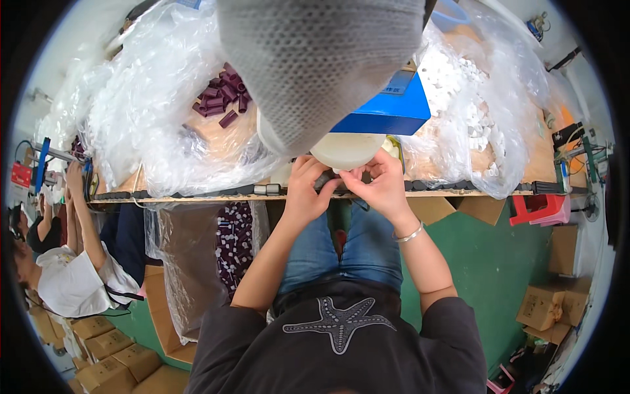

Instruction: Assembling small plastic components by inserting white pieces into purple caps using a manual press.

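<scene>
A long workbench [459, 192] carries clear plastic bags [144, 111] of maroon tubes [223, 98] and white caps [472, 98], with a blue box [387, 108] behind a white bowl [344, 150]. At the bench's near edge, directly below the bowl, the left hand [307, 190] and right hand [379, 184] meet, equally close. Their fingertips pinch a small white part [339, 171]; its long axis cannot be determined.

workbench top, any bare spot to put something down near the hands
Hardly: clear plastic bags of parts and a blue box crowd it. Bare wood shows only beside the dark purple tubes. Both hands, left and right, fill the front edge.
</scene>
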`<state>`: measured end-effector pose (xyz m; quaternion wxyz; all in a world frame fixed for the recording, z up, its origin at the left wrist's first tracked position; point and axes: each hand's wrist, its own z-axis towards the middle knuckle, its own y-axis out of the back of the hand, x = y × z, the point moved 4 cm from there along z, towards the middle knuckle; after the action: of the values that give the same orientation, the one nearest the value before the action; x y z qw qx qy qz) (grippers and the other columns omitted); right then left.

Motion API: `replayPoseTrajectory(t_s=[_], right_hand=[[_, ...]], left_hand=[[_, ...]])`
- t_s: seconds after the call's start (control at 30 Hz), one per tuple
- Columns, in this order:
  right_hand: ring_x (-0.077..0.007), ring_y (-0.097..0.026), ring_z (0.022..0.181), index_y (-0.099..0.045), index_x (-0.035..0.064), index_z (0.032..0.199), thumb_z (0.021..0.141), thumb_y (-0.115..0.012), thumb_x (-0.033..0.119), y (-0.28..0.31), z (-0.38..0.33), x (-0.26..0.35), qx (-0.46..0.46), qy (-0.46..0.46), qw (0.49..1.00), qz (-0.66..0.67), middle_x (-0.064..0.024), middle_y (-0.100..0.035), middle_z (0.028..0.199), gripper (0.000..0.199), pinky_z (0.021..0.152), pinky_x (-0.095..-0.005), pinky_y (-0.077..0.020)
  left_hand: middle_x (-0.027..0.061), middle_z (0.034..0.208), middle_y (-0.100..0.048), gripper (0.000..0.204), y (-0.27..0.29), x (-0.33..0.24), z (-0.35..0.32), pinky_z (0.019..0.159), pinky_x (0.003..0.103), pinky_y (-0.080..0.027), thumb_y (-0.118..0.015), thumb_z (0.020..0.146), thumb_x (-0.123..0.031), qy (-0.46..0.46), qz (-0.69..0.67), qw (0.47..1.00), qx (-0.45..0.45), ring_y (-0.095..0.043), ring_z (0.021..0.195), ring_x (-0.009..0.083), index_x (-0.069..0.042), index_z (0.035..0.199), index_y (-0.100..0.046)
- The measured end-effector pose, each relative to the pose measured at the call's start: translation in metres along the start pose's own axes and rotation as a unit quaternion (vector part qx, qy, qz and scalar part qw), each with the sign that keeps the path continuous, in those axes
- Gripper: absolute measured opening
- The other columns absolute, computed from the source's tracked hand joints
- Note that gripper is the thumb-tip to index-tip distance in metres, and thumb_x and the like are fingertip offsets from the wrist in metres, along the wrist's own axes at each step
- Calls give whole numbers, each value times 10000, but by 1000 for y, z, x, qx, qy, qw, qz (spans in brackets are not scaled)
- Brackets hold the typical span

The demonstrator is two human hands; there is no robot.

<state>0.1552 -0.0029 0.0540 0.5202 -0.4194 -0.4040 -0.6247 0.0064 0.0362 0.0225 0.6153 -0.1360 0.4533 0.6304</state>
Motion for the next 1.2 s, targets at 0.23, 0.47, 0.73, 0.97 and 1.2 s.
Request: replayPoseTrajectory(t_s=[0.23,0.47,0.73,0.97,1.2], right_hand=[[-9,-444,588,-616,-13,928,760,-713,-1,2,8,-3,19,-66,997,34,51,-539,672,194,536,-188,-387],[0,-403,567,-609,11,926,741,-739,24,1,7,-17,64,-114,991,-15,75,-455,633,227,509,-194,-347],[-19,-459,695,-493,10,1352,756,-699,-126,46,-56,-24,-64,-87,980,166,-141,-637,1164,645,644,-153,-434],[-20,-537,669,-601,-34,1194,831,-666,-49,98,-102,-12,-135,-111,981,86,-98,-695,976,369,586,-154,-437],[-64,-531,587,-675,-4,1039,847,-675,26,161,-7,-17,-234,17,952,-195,-41,-679,792,195,536,-207,-424]], left_hand=[[88,956,-649,311,0,0,2,841,389,-445,-727,678,-13,2,-7,1000,-12,-548,942,301,-42,979,-656],[87,921,-645,306,-1,0,2,817,388,-450,-716,671,-2,4,-5,1000,-7,-546,926,306,-33,970,-654],[110,1043,-655,447,26,-15,-16,896,378,-444,-787,666,-52,-16,31,998,-48,-555,1037,299,-8,1086,-639],[107,1068,-648,462,40,-2,-36,918,363,-427,-772,682,-8,12,35,998,-58,-539,1051,288,10,1120,-623],[80,990,-651,357,-2,-14,-2,823,376,-408,-756,726,-85,16,130,991,26,-526,1020,283,-37,1063,-648]])
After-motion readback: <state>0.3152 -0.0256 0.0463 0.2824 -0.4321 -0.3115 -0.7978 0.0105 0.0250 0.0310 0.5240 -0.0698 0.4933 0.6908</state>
